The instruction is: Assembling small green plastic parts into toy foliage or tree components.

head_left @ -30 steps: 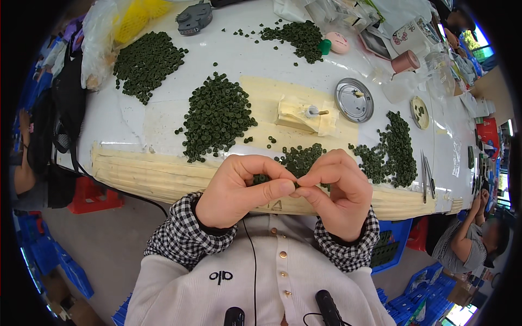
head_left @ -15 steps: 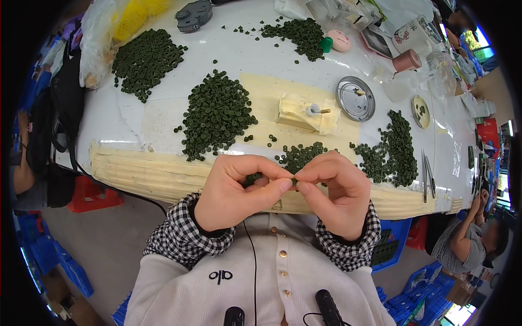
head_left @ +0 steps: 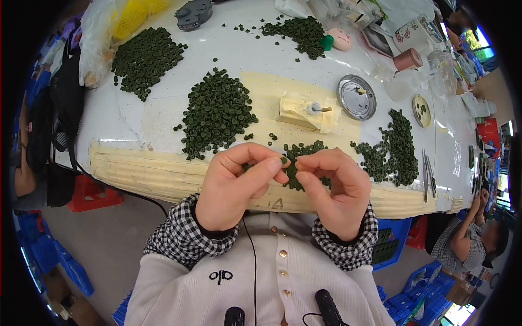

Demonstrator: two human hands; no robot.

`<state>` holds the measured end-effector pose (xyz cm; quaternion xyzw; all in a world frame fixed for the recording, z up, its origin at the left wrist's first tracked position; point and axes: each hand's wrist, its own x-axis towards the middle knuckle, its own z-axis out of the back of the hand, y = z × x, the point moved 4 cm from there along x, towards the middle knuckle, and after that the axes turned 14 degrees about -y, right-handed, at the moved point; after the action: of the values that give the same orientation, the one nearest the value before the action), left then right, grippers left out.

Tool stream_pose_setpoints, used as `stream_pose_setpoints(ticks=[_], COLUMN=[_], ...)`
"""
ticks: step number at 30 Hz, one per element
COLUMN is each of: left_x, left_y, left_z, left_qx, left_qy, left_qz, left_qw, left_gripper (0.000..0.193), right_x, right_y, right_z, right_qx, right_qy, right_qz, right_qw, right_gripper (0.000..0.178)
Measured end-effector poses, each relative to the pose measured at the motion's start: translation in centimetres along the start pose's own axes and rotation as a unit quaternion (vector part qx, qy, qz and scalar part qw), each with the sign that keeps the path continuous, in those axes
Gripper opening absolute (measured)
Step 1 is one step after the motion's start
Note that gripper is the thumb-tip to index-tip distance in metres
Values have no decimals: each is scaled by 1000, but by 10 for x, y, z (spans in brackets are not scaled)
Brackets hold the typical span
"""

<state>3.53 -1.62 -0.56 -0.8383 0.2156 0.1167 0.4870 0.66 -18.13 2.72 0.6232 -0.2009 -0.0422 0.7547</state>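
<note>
Between the thumb and index finger of my left hand [head_left: 234,176] is a small dark green round piece [head_left: 284,160]. Just to its right, my right hand [head_left: 340,190] has its thumb and index finger slightly apart, with nothing visible between them. Both hands hover over the near edge of the table, above a small pile of similar green pieces [head_left: 304,149] that they partly cover. Farther left lies a larger heap of green round pieces [head_left: 217,111], and another heap [head_left: 401,146] spreads to the right of my right hand.
A tape-covered block with a metal pin [head_left: 304,111] stands mid-table, beside a round metal dish [head_left: 356,98]. Tweezers [head_left: 428,176] lie at the right. More green heaps [head_left: 147,62], a grey model part [head_left: 194,14] and a pink cup [head_left: 406,60] sit farther back. Another person [head_left: 467,239] is at right.
My hands have parted slightly. The green piece stays in my left fingertips, which have tilted upward, while my right thumb and finger have come away from it.
</note>
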Motion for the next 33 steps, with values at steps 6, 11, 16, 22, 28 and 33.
stream_pose_setpoints(ticks=[6,11,16,22,28,33], left_x=[11,7,5,2,-1,-2], left_y=[-15,-16,-15,-6,4,4], left_z=[27,23,19,9,0,-8], left_qx=[-249,-333,-312,-265,-150,-103], left_qy=[-25,-8,-79,15,70,48], left_qz=[80,103,116,147,145,122], left_qw=[965,937,940,953,976,986], left_gripper=[19,17,25,25,28,35], right_x=[4,-1,-3,-2,-2,-3], right_y=[1,2,2,4,4,6], right_z=[6,-13,-23,-14,-2,0], right_qx=[-217,-280,-339,-252,-235,-240], right_qy=[33,85,98,36,27,27], right_qz=[116,197,231,218,236,222], right_qw=[969,936,907,942,943,945], right_gripper=[15,17,14,16,20,21])
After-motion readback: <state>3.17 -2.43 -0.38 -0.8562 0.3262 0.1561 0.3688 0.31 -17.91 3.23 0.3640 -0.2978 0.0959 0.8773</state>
